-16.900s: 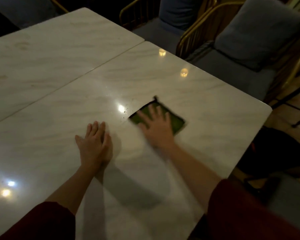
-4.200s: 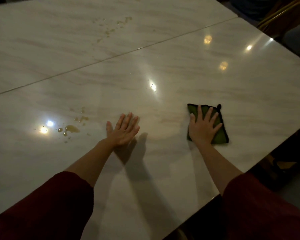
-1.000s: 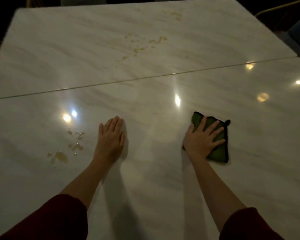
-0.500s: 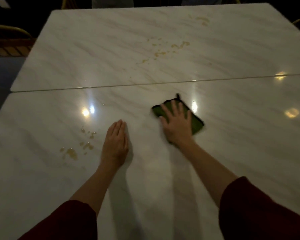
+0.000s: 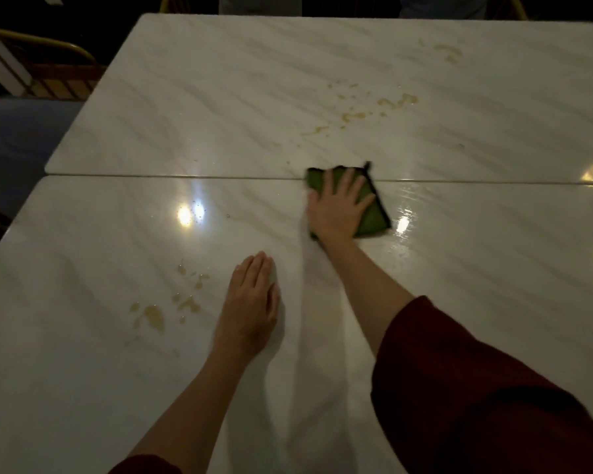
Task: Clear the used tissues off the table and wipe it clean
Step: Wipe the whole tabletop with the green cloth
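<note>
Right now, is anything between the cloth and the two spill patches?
Far spill: nothing visible, only bare table past the green cloth under the right hand. Near spill: the left hand lies flat, its fingertips about on the straight path.

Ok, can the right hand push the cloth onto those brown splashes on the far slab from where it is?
Probably yes. The right hand lies flat on the green cloth at the seam of the table, and nothing stands between it and the brown splashes just beyond.
</note>
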